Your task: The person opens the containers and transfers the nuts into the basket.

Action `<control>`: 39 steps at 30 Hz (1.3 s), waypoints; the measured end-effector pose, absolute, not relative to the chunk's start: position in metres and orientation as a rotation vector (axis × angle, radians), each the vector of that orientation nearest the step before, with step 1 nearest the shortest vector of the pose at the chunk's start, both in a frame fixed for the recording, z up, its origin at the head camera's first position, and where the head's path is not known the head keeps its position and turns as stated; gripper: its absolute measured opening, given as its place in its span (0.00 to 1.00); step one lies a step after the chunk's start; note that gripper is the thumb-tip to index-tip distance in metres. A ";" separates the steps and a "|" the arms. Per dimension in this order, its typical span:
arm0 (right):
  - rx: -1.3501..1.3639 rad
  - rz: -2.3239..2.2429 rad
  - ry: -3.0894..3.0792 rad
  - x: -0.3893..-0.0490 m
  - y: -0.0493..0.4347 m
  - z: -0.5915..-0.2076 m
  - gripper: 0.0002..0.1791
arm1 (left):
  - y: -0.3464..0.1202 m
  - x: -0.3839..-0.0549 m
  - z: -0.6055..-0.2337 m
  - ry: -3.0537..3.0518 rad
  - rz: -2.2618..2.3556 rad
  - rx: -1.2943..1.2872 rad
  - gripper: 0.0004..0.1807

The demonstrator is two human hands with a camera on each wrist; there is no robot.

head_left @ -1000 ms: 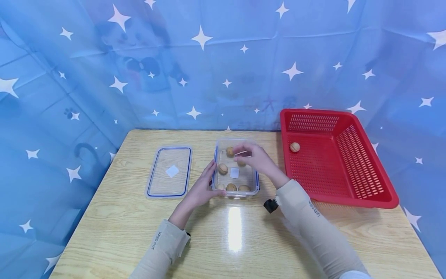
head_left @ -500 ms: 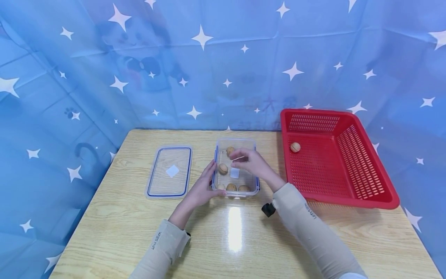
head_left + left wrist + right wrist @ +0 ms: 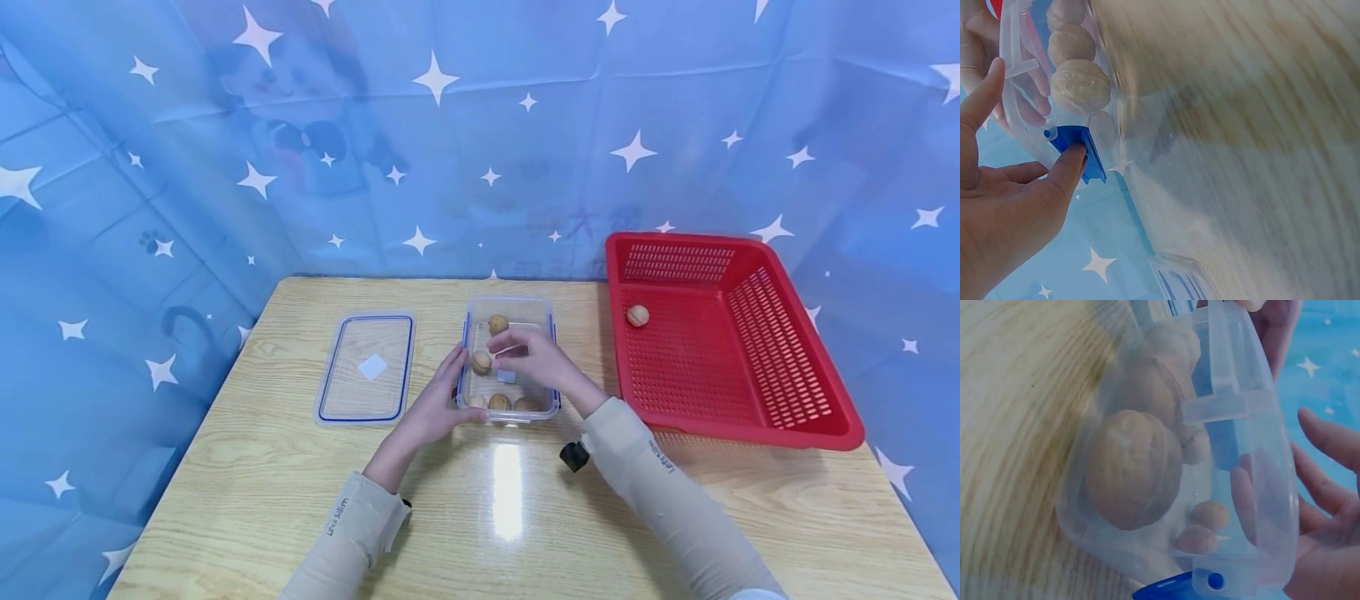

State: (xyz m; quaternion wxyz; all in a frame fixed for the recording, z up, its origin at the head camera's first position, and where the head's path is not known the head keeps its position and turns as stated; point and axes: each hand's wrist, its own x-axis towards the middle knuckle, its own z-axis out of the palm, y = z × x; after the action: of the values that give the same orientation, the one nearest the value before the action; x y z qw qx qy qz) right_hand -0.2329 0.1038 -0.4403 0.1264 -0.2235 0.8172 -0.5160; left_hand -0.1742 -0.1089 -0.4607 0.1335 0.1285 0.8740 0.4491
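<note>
In the head view a clear lidless plastic container (image 3: pixel 546 414) holds several walnuts (image 3: pixel 482 362). My left hand (image 3: pixel 432 406) grips its near left corner; the left wrist view has the thumb against the rim and a finger on a blue clasp (image 3: pixel 1077 142). Over the container's right half is my right hand (image 3: pixel 536 357), fingers reaching left between the back walnut (image 3: pixel 498 324) and the left one. In the right wrist view its fingers (image 3: pixel 1329 487) are spread apart with no walnut between them. The hand covers part of the container floor and a white label (image 3: pixel 506 377).
A clear lid with a blue seal (image 3: pixel 365 367) lies on the wooden table (image 3: pixel 247 492), left of the container. To the right, a red plastic basket (image 3: pixel 738 429) has one walnut (image 3: pixel 637 315) inside. A blue star-patterned curtain (image 3: pixel 480 133) hangs behind the table.
My right hand has shifted left and slightly nearer over the container. A walnut that showed below its fingers a second ago is now hidden in the head view. The left hand stays put.
</note>
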 end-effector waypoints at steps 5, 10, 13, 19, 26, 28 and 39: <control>-0.616 -1.486 2.340 -0.230 0.102 -0.442 0.19 | -0.109 -0.174 -0.461 2.541 1.285 0.367 0.58; -0.599 -1.442 2.307 -0.228 0.100 -0.442 0.19 | -0.109 -0.175 -0.461 2.538 1.286 0.361 0.58; -0.641 -1.440 2.290 -0.229 0.098 -0.445 0.20 | -0.108 -0.175 -0.461 2.533 1.288 0.357 0.58; -0.666 -1.456 2.253 -0.228 0.097 -0.452 0.21 | -0.108 -0.174 -0.460 2.530 1.289 0.354 0.58; -0.669 -1.410 2.242 -0.227 0.094 -0.457 0.22 | -0.108 -0.174 -0.459 2.529 1.288 0.358 0.58; -0.662 -1.383 2.248 -0.226 0.093 -0.458 0.22 | -0.108 -0.174 -0.458 2.526 1.287 0.359 0.58; -0.687 -1.269 2.180 -0.227 0.088 -0.464 0.24 | -0.109 -0.174 -0.458 2.522 1.303 0.396 0.58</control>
State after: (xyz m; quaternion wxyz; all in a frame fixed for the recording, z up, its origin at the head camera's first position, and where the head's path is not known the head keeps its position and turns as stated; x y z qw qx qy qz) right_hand -0.2273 0.0883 -0.4641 0.2606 -0.2535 0.8051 -0.4686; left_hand -0.1739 -0.1089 -0.4582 0.1373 0.1369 0.8715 0.4504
